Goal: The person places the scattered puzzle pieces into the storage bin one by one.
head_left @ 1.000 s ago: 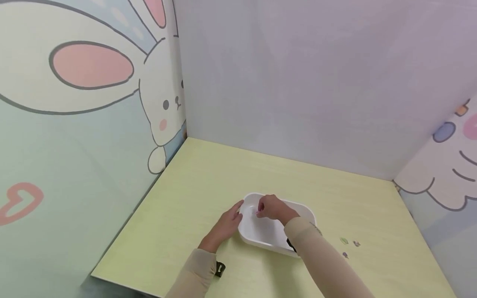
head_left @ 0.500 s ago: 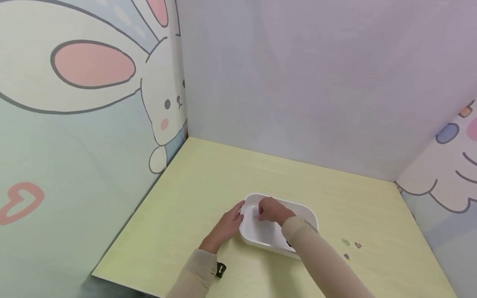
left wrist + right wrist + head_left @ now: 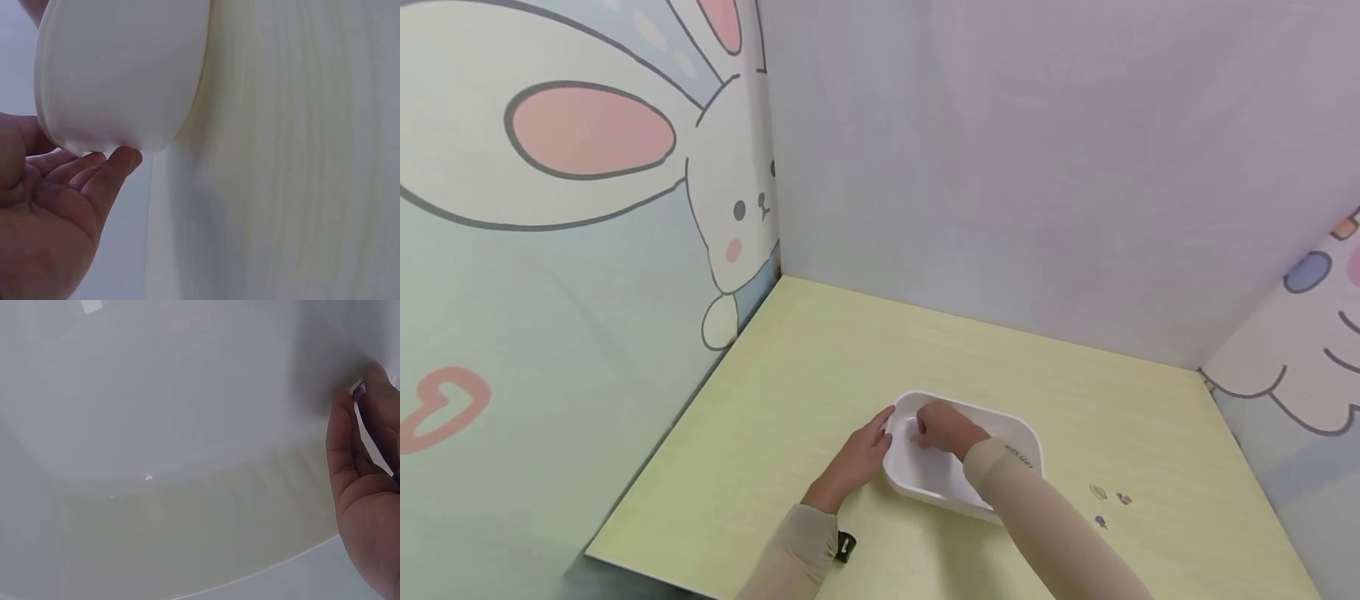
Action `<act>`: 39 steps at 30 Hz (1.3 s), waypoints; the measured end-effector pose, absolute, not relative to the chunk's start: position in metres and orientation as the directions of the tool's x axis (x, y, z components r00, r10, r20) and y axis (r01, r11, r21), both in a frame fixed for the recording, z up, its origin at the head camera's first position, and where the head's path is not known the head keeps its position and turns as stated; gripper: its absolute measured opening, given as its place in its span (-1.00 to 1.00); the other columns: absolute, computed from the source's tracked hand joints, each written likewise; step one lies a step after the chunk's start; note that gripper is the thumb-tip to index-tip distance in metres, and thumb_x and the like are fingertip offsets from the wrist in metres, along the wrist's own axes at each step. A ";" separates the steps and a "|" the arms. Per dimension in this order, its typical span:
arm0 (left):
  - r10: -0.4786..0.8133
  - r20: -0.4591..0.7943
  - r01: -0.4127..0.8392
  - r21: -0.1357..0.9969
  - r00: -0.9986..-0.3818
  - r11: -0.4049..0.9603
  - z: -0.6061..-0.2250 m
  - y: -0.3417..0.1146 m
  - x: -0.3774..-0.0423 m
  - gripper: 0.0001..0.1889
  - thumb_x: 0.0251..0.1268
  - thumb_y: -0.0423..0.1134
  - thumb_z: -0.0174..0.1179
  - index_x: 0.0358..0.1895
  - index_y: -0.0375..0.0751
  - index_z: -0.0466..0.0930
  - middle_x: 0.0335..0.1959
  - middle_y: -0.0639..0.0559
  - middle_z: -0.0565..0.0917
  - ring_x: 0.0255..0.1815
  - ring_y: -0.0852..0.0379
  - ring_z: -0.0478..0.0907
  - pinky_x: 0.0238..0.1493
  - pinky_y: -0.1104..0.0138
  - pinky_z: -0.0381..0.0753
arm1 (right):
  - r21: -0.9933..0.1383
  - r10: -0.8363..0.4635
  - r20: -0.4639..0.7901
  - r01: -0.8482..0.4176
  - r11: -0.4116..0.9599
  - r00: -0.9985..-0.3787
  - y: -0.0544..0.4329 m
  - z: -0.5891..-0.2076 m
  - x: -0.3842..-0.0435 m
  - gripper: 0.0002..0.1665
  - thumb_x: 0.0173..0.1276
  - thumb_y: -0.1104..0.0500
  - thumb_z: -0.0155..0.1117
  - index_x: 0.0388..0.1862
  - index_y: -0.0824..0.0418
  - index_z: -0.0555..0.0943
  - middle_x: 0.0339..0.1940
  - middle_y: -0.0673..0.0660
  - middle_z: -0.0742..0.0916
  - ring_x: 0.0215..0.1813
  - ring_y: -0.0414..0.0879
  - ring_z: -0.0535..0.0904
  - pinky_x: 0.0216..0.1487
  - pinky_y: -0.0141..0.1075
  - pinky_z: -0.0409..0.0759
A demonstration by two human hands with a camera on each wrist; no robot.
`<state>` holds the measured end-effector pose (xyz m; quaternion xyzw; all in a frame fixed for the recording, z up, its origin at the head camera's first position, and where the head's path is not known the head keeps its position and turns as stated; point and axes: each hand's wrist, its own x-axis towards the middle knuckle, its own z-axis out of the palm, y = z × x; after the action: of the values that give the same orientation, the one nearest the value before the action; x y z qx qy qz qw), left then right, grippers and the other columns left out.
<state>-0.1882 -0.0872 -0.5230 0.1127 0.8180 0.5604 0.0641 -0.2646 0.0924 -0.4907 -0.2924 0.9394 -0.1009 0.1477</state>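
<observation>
A white plastic basin [image 3: 931,468] with rounded corners stands on the pale yellow table. My left hand [image 3: 856,457] rests against the outside of its left end; in the left wrist view its fingertips touch the basin wall [image 3: 119,81]. Inside the basin, near that left end, is my right hand [image 3: 938,427]. Between its thumb and fingertips it pinches a small flat piece [image 3: 358,390], white with dark blue, mostly hidden by the fingers. The right wrist view looks down on the glossy basin floor [image 3: 162,394] below this hand.
To the right of the basin lie a small green leaf-shaped piece [image 3: 1098,492], a small brownish piece [image 3: 1123,498] and a small purple piece [image 3: 1101,522]. A black clip-like object [image 3: 846,547] shows by the left sleeve. Walls with cartoon prints border the table [image 3: 820,358].
My right hand has lowered slightly inside the basin, and the pink bit seen earlier at its fingertips is now harder to see. The left hand stays against the basin's end.
</observation>
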 end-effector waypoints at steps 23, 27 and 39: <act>0.249 0.011 0.104 0.926 -0.968 0.362 -0.522 -0.085 -0.187 -0.49 0.55 -0.29 -0.13 0.50 -0.25 0.15 0.30 -0.28 0.44 0.27 -0.14 0.43 0.29 -0.02 0.37 | -0.343 -0.556 -0.190 -0.475 0.810 -0.809 0.099 -0.502 -0.264 -0.76 0.22 0.21 0.46 -0.57 0.16 0.58 -0.63 -0.07 0.52 -0.49 -0.19 0.39 -0.39 -0.34 0.47; 0.249 0.014 0.109 0.923 -0.968 0.369 -0.523 -0.085 -0.188 -0.49 0.55 -0.29 -0.12 0.50 -0.24 0.16 0.31 -0.27 0.44 0.28 -0.15 0.42 0.29 -0.03 0.36 | -0.358 -0.522 -0.234 -0.427 0.831 -0.820 0.098 -0.496 -0.265 -0.72 0.38 0.17 0.30 -0.56 0.17 0.57 -0.65 -0.05 0.52 -0.52 -0.20 0.40 -0.40 -0.33 0.46; 0.246 0.011 0.105 0.922 -0.969 0.372 -0.524 -0.086 -0.188 -0.48 0.55 -0.29 -0.12 0.50 -0.24 0.15 0.31 -0.27 0.44 0.29 -0.15 0.41 0.32 -0.06 0.32 | -0.449 -0.420 -0.308 -0.259 0.855 -0.854 0.104 -0.488 -0.271 -0.49 0.59 0.06 -0.08 -0.65 0.13 0.30 -0.69 -0.01 0.39 -0.54 -0.13 0.38 -0.37 -0.26 0.41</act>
<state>-0.1885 -0.0863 -0.5238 0.1061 0.8258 0.5501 0.0642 -0.2707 0.1038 -0.4880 -0.1803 0.9417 -0.1998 0.2018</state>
